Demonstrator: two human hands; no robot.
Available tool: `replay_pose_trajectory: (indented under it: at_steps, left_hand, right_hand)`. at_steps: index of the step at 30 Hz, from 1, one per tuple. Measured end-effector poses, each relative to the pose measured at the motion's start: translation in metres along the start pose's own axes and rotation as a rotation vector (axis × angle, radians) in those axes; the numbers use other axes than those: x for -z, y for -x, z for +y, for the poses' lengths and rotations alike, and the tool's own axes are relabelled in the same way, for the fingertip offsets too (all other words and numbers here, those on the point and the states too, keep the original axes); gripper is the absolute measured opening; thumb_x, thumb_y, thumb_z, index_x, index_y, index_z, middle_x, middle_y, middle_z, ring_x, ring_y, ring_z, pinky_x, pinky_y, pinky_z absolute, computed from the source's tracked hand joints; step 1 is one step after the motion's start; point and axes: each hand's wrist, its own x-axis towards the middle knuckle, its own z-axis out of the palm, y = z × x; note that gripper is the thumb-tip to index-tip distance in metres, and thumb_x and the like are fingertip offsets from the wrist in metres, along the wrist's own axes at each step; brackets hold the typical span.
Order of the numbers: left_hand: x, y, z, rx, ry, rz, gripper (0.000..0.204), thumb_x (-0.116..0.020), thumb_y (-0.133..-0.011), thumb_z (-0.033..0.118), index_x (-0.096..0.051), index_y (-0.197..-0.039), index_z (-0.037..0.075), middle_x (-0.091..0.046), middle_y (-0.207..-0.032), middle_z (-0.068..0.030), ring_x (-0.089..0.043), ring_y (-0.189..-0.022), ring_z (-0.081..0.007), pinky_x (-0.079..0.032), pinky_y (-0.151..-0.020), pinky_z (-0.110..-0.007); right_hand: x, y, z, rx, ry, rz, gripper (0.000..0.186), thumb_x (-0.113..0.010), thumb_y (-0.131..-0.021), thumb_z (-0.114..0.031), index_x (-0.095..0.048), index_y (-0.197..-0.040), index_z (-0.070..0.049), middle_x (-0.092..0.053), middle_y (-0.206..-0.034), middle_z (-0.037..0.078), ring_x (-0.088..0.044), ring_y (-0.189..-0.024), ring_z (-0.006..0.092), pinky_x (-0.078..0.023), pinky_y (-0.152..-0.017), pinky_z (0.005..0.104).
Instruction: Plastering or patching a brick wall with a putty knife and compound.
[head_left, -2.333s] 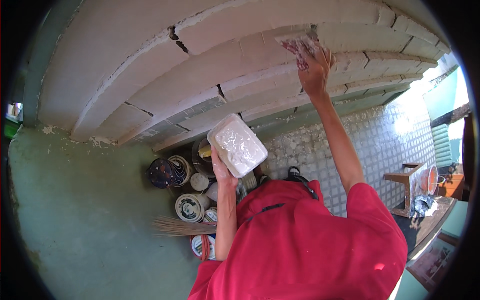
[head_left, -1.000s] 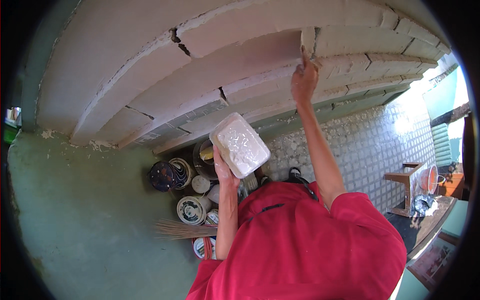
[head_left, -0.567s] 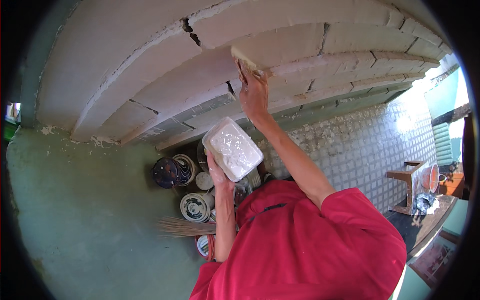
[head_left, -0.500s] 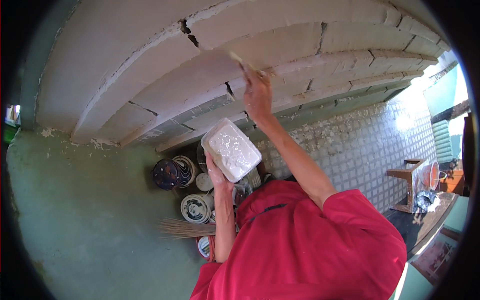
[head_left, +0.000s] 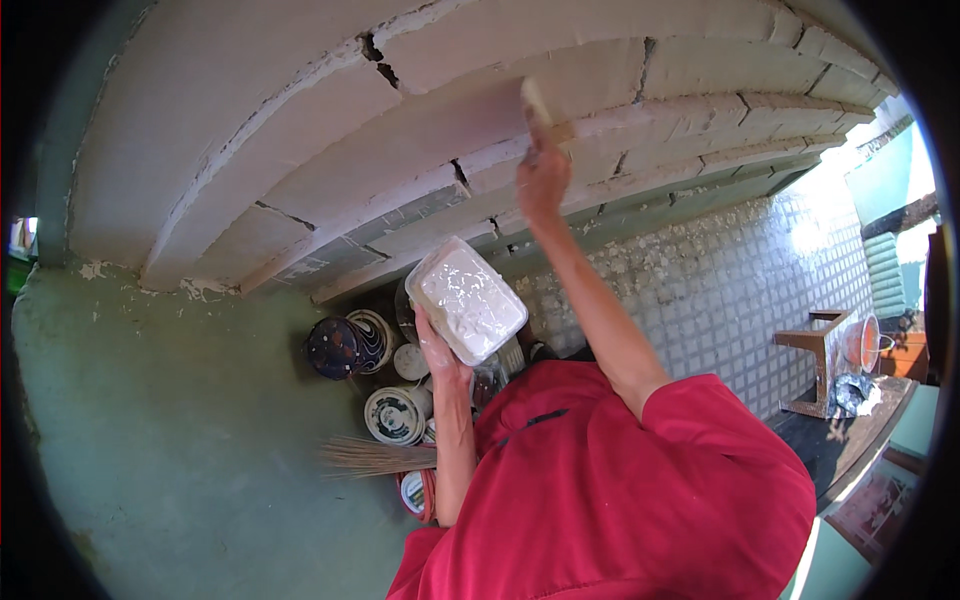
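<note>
My left hand (head_left: 436,350) holds a rectangular white tub (head_left: 470,308) from its left side, fingers under and around it. Thick, glossy white paste lies in the tub. My right hand (head_left: 543,183) reaches up to the pale wall (head_left: 440,130), closed round a flat hand tool (head_left: 534,100) with a pale working edge. Motion smears the tool, so I cannot tell whether it is a brush or a scraper. Its edge is at the wall surface, above a horizontal ledge.
Dark cracks and ledges run along the wall. Below my left arm stand paint buckets (head_left: 394,415), a dark spattered pail (head_left: 336,347) and a stick broom (head_left: 375,456). Patterned tiles (head_left: 680,290) cover the floor at right, with a wooden stool (head_left: 822,360) and an orange bucket (head_left: 862,342) beyond.
My right hand has swept the tool to the right along the wall. The tub in my left hand has barely shifted.
</note>
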Motion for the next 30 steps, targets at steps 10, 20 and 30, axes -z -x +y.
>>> replay_pose_trajectory:
  at_steps: [10, 20, 30]
  left_hand:
    - [0.006, 0.003, 0.009, -0.004, 0.003, -0.026, 0.058, -0.033, -0.096, 0.049, -0.036, -0.137, 0.008, -0.051, -0.130, -0.0095, -0.054, -0.115, -0.0262, -0.045, -0.097, -0.040]
    - [0.019, 0.006, 0.008, 0.023, 0.018, -0.010, 0.059, -0.034, -0.096, 0.050, -0.036, -0.137, 0.009, -0.051, -0.131, -0.0086, -0.054, -0.115, -0.0258, -0.045, -0.096, -0.040]
    - [0.031, 0.013, 0.020, 0.014, 0.051, 0.007, 0.059, -0.033, -0.095, 0.051, -0.036, -0.138, 0.010, -0.051, -0.131, -0.0088, -0.054, -0.115, -0.0265, -0.045, -0.096, -0.041]
  right_hand:
    - [0.045, -0.018, -0.013, -0.037, 0.039, -0.047, 0.052, -0.048, -0.078, 0.007, -0.056, -0.127, -0.011, -0.065, -0.105, 0.017, -0.064, -0.083, 0.0344, -0.049, -0.074, 0.0426]
    - [0.022, -0.041, -0.049, 0.076, 0.143, -0.013, 0.057, -0.051, -0.075, 0.005, -0.055, -0.127, -0.019, -0.066, -0.103, 0.014, -0.063, -0.095, 0.0331, -0.047, -0.083, 0.0420]
    - [-0.001, 0.017, -0.050, -0.177, -0.366, -0.261, 0.030, -0.054, -0.081, -0.003, -0.058, -0.111, -0.002, -0.065, -0.096, 0.017, -0.063, -0.092, 0.0316, -0.049, -0.078, 0.0415]
